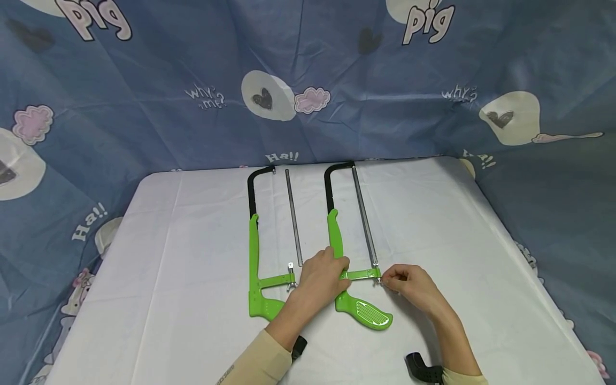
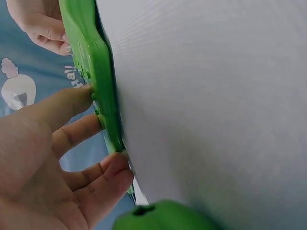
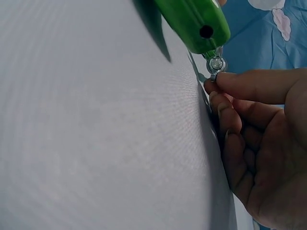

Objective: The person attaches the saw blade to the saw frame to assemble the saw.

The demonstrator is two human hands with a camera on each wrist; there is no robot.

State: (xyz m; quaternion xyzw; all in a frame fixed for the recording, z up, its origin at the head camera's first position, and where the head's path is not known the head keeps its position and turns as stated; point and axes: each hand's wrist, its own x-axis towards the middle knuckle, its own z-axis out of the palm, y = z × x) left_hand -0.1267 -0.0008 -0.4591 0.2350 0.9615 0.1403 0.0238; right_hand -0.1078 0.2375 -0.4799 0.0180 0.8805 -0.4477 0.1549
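Observation:
Two hacksaws with green handles and black front frames lie on the white table. My left hand (image 1: pixel 321 278) holds the right hacksaw (image 1: pixel 335 232) by its green frame, just above the handle. In the left wrist view, the left thumb and fingers touch the side of that green frame (image 2: pixel 91 52). At the end of its green crossbar (image 1: pixel 361 274), my right hand (image 1: pixel 415 286) pinches the metal wing nut (image 3: pixel 217 63) between thumb and index finger. A grey blade (image 1: pixel 364 214) spans this saw from front tip to crossbar.
To the left lies the other hacksaw (image 1: pixel 254 246), its own wing nut (image 1: pixel 291 286) on the crossbar. A loose blade (image 1: pixel 293 216) rests beside it on the white tablecloth (image 1: pixel 192 299). A blue printed curtain (image 1: pixel 337 128) hangs behind the table.

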